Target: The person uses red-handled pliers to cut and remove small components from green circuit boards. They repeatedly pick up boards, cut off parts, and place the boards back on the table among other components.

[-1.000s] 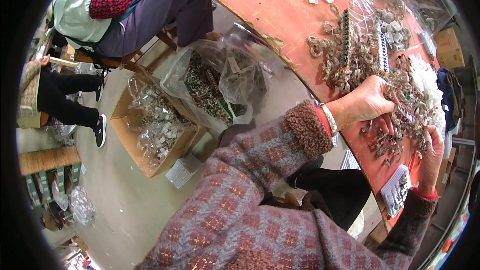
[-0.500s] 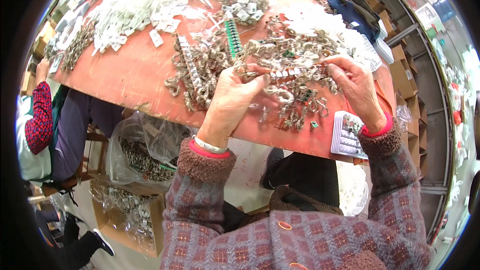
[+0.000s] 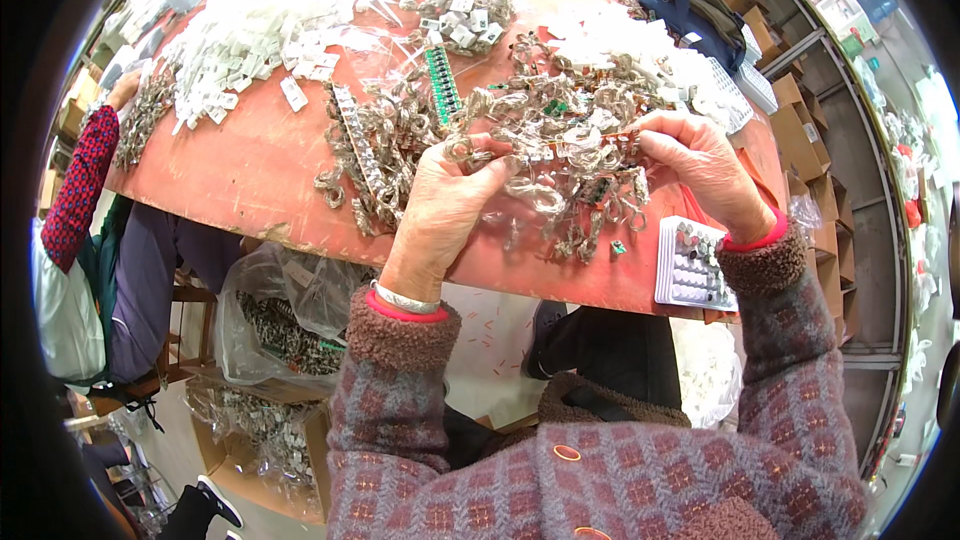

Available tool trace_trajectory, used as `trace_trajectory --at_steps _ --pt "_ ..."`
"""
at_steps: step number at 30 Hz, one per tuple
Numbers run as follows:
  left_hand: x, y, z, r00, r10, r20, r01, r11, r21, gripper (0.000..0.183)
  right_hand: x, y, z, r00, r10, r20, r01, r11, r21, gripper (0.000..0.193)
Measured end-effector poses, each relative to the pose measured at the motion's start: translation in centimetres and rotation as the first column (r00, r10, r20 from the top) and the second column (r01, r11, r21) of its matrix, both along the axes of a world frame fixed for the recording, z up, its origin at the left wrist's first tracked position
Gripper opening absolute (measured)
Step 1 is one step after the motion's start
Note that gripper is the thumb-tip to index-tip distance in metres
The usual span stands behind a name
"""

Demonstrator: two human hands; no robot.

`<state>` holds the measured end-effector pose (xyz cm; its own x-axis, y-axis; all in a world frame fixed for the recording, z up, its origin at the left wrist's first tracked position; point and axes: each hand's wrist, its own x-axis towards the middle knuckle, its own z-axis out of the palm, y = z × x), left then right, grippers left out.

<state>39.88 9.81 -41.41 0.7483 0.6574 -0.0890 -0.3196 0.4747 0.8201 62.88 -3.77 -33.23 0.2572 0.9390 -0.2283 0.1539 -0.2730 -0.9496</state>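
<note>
We see a narrow orange-brown strip (image 3: 600, 138) stretched between the two hands, over a heap of tangled grey looped cables (image 3: 600, 190) on the red-orange tabletop (image 3: 265, 175). Its long axis runs left to right across the body. We find the right hand (image 3: 700, 155) pinching the right end between thumb and forefinger; the left hand (image 3: 442, 202) has thumb and fingers closed on a grey cable loop (image 3: 461, 150) near the other end, though we cannot tell whether they grasp the strip too. The white plastic tray (image 3: 690, 299) lies nearer the right hand, bodyward
</note>
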Motion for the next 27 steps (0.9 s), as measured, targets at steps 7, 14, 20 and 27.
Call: trace_trajectory --at_steps 7,14,20,27 --pt "0.0 -0.2 0.2 1.0 -0.005 -0.028 0.006 0.999 0.035 0.01 -0.5 -0.2 -0.2 0.972 0.08 0.222 -0.084 0.996 0.007 0.013" --pt "0.8 -0.9 0.2 0.999 0.0 -0.043 0.005 0.993 0.115 0.008 -1.4 0.2 -1.2 0.678 -0.114 0.727 0.004 0.988 0.151 0.008" --pt "0.2 -0.2 0.2 0.996 -0.068 -0.061 0.071 0.996 0.047 0.012 -1.1 0.2 -0.8 0.675 -0.125 0.727 -0.039 0.978 0.205 0.013" --pt "0.5 -0.7 -0.2 0.998 0.036 0.049 -0.036 0.999 0.002 0.012 -0.6 0.1 -0.4 0.98 0.029 0.194 -0.031 1.0 0.005 0.017"
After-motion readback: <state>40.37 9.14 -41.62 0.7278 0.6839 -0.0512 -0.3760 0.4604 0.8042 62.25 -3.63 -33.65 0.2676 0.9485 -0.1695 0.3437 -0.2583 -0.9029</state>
